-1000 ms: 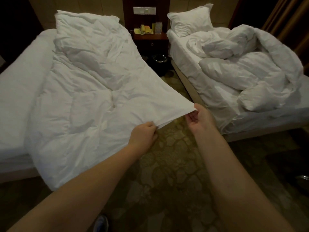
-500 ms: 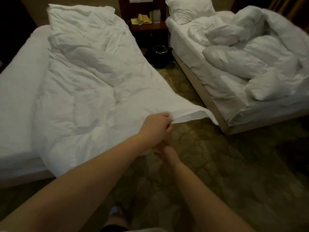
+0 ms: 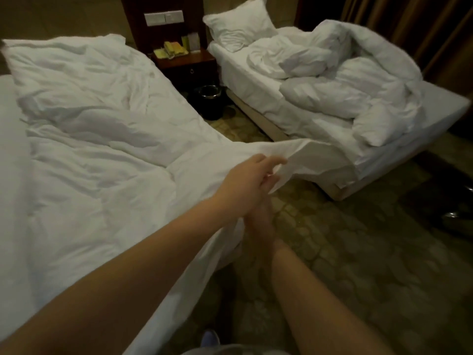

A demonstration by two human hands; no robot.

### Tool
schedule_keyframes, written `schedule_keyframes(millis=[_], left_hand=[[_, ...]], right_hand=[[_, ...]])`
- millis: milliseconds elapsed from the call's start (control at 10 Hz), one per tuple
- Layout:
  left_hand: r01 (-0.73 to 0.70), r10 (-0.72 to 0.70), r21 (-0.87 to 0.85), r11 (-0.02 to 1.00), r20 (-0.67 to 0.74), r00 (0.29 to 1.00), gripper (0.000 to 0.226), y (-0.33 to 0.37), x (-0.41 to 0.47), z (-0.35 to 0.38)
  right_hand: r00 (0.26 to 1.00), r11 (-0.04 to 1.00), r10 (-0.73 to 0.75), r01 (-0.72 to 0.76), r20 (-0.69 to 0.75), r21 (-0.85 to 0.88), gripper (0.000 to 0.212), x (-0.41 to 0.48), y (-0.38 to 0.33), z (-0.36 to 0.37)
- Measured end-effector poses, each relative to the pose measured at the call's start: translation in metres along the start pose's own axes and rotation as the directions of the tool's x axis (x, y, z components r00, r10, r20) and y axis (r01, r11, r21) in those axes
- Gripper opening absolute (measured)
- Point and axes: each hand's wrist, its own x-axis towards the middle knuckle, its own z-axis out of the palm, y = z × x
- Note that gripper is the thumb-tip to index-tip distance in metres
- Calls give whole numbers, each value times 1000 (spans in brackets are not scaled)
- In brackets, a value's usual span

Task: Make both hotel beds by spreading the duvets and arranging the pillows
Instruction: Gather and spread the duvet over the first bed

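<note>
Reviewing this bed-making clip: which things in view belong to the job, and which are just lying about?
Job: spread duvet, bunched duvet, pillow, left hand holding the spread duvet's edge.
Lying about: nightstand, yellow items on it, black bin, wall switches.

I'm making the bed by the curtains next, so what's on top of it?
A bunched-up duvet and one pillow at the head. Anything under the duvet is hidden.

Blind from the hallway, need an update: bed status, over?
Left hand grips corner of near duvet, stretched toward far bed. Right hand under it, grip unclear. Far duvet heaped, unmade. Bin between beds, not in the way.
</note>
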Motion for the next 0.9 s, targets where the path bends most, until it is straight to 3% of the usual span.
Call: schedule_keyframes(millis=[100,200,300,500,600,700,900], left_hand=[[3,-4,-4,1000,-249,969,35,-18,-38,-27],[79,-16,128,989,-431,902,28,-48,-82,-30],[193,-46,298,935,-436,899,38,-75,-104,-22],[312,-184,316,896,-376,908,28,-98,-104,-40],[245,-121,322,915,-359,925,18,-95,-99,-47],[163,-45,289,943,-375,926,28,-89,-95,-48],[218,-101,217,952,-448,888,33,-68,-96,-27]], right_hand=[[992,956,126,-114,-25,270,37,12,-55,21],[987,900,159,-134,-26,415,35,20,-77,39],[992,868,130,-110,-8,484,17,20,-96,65],[988,837,154,-142,23,528,14,26,-101,74],[983,801,185,-153,3,579,14,34,-106,63],[975,794,224,-174,-14,583,18,44,-106,46],[962,833,272,-246,20,496,27,47,-91,30]])
